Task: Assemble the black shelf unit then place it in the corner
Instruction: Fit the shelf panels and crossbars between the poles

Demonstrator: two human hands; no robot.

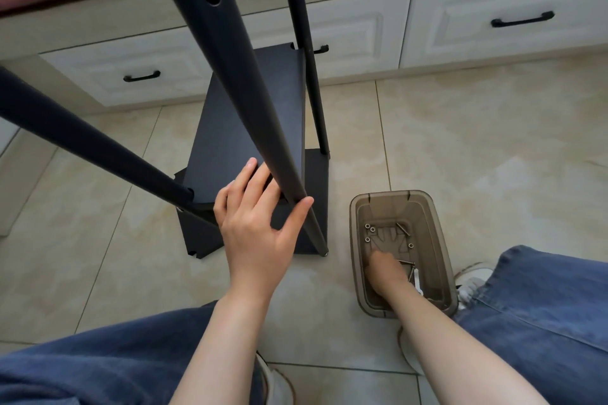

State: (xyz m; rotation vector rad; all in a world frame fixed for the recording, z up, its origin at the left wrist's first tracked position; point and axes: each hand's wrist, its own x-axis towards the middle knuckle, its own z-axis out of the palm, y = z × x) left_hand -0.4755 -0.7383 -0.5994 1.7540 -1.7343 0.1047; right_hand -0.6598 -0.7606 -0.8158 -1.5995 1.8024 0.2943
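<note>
From the head camera, the half-built black shelf unit [250, 115] stands on the tiled floor [477, 141] in front of white panelled drawers [493, 20], not yet in any corner. The left hand [260, 223] is spread wide. Its fingers lie flat against the near edge of the loose shelf board [243, 128] and its thumb touches the near pole [243, 76], so it braces rather than clasps. The right hand [390, 274] reaches down into the bin [353, 240] among the fasteners. It is blurred, so I cannot tell whether it has hold of anything.

The step in hand looks like fetching a screw to fix this board to the pole. To do it well:
- Hold the board level with its corner notch seated snugly round the pole.
- Line it up with a pole hole before the screw is brought over (the one visible hole sits much higher up).
- Pick out a single screw, and a ring if one is needed.

The poles are smooth, matte, round dark tubes. The boards are flat, thin rectangles with a fine grain and notched corners. The bin is smoky translucent plastic with rounded corners. Inside it are slim bright metal screws [402, 228] and small metal rings [367, 226], which would slip easily from fingertips. The floor is glossy beige tile.
</note>
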